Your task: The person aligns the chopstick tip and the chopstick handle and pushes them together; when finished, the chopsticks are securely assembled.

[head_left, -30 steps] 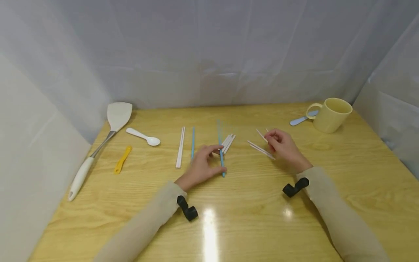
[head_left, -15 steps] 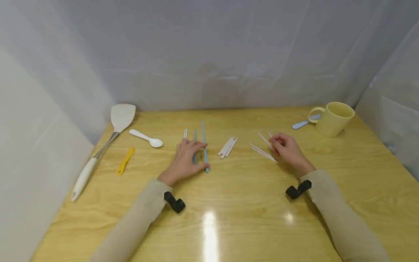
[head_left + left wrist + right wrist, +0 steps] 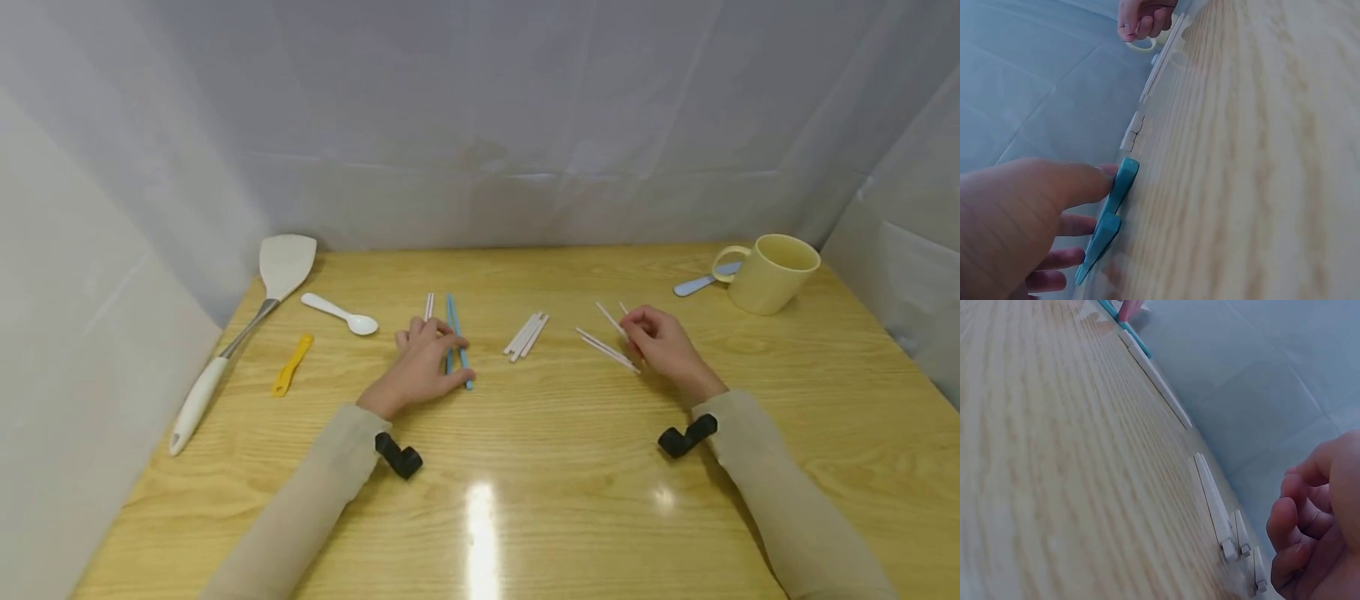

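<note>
My left hand lies over two blue chopsticks, its thumb and index finger touching the right one. The left blue chopstick leans close to it, the far ends nearly together. A pair of white chopsticks shows past my left knuckles, partly covered by the hand. In the left wrist view the thumb meets a blue chopstick near its squared end. My right hand, fingers loosely curled, hovers beside several thin white sticks. No stick shows within its fingers in the right wrist view.
Short white sticks lie bunched between the hands. On the left are a white spatula, a white spoon and a yellow spreader-like utensil. A yellow mug stands at the back right, beside a pale blue handle.
My left hand has slid the right blue chopstick leftward, up to the other blue one. The bunched short sticks have come into full view. My right hand has hardly moved.
</note>
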Demonstrator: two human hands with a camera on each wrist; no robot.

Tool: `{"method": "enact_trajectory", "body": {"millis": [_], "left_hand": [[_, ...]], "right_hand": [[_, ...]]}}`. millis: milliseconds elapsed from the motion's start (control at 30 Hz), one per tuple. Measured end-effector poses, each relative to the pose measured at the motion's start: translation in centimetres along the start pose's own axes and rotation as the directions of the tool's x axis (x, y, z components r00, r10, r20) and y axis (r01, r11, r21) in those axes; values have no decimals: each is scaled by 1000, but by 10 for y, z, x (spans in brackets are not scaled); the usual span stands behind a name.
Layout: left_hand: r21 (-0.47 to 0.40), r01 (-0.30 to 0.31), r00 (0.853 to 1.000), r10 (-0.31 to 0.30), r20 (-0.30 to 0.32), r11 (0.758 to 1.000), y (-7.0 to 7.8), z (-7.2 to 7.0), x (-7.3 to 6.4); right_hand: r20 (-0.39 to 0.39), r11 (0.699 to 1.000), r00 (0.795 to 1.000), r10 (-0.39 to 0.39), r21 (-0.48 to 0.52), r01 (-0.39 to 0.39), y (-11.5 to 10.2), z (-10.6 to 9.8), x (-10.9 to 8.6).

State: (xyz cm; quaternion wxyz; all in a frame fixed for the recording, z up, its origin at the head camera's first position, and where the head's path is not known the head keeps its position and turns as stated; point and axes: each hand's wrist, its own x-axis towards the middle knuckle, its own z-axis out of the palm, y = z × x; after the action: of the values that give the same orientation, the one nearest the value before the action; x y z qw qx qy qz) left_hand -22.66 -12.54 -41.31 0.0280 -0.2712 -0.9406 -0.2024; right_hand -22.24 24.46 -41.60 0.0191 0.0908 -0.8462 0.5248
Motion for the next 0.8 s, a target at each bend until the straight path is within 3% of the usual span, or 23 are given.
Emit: {"method": "enact_trajectory", "body": {"millis": [233, 400, 533, 800], "left_hand": [[-10, -13, 999, 13, 49, 1000, 1, -2, -3], [-90, -38, 998, 43, 56, 995, -3, -2, -3], [-157, -42, 995, 56, 83, 987, -3, -6, -1], [-157, -53, 988, 75, 134, 986, -4, -12, -2]], "right_hand": [[47, 1000, 999, -20, -17, 21, 1, 3, -3], [50, 999, 999, -14, -34, 16, -3, 4, -4], [42, 997, 999, -13, -76, 16, -7, 3, -3], [70, 980, 997, -35, -192, 48, -4, 3, -1]]}}
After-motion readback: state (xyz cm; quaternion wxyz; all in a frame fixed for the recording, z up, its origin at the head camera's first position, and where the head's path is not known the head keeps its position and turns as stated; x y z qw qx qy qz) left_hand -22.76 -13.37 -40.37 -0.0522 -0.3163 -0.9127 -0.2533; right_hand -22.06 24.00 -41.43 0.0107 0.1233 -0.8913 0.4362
